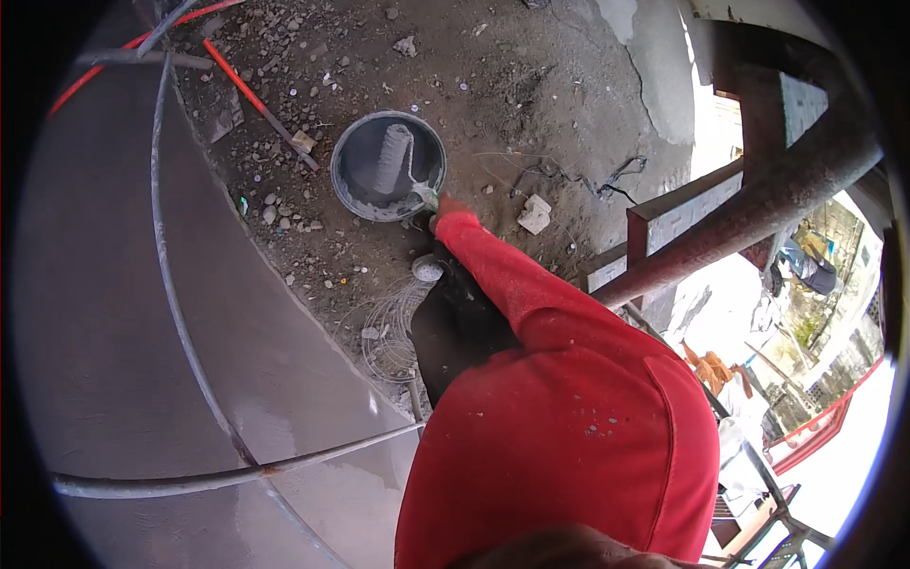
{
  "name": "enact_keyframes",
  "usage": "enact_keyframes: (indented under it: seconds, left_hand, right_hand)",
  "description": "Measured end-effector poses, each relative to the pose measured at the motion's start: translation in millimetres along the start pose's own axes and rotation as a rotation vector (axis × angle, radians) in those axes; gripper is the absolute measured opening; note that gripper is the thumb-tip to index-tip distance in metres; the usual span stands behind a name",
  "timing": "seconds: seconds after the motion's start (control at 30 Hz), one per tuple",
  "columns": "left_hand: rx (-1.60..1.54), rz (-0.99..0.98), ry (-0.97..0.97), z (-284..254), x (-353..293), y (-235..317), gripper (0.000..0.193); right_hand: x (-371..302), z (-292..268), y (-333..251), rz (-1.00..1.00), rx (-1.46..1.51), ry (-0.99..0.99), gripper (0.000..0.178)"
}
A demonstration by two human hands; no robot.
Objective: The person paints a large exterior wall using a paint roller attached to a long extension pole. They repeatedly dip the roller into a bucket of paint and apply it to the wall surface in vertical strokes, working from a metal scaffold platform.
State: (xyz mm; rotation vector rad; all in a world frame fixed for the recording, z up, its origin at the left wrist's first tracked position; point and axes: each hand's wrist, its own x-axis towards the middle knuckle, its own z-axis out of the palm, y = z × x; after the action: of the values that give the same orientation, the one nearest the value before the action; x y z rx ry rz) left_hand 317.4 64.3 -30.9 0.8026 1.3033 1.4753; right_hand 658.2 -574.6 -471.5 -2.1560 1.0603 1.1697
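Note:
My right hand [449, 207], at the end of a long red sleeve, is closed around the green handle [426, 196] of a paint roller. The roller's fuzzy cover [391, 159] is coated in grey and lies inside a round bucket [353, 201], against thin grey liquid [360, 161]. Its wire frame bends down from the cover to the handle, near the bucket's front right rim. The bucket stands on dirt ground. My left hand does not show; my red-clothed body fills the lower middle.
A smooth grey wall surface [104, 284] spans the left, crossed by thin metal poles [166, 256]. A red-and-grey rod [248, 90], a coil of wire [387, 327], pale rubble [535, 214] and a dark tangled cord [592, 180] lie on the ground. A thick pipe [749, 232] slants across the right.

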Motion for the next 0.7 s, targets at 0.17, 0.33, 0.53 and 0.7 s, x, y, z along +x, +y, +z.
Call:
enact_keyframes:
  seconds: [0.17, 0.33, 0.53, 0.7]
  left_hand:
    - [0.172, 0.065, -0.051, 11, -47, -5, 0.018]
    - [0.205, 0.270, 0.013, 8, -98, 34, 0.019]
    - [0.082, 0.476, 0.149, -31, -128, 67, 0.022]
    - [0.062, 0.478, -0.123, -48, -98, 61, 0.038]
  right_hand:
    - [-4, 1, 27, 0.005, 0.469, -0.125, 0.032]
    - [-25, -14, 102, -0.050, 0.992, -0.629, 0.015]
    - [-136, -63, 116, -0.310, 1.102, -0.890, 0.016]
    - [-244, -99, 77, -0.703, 0.898, -0.674, 0.020]
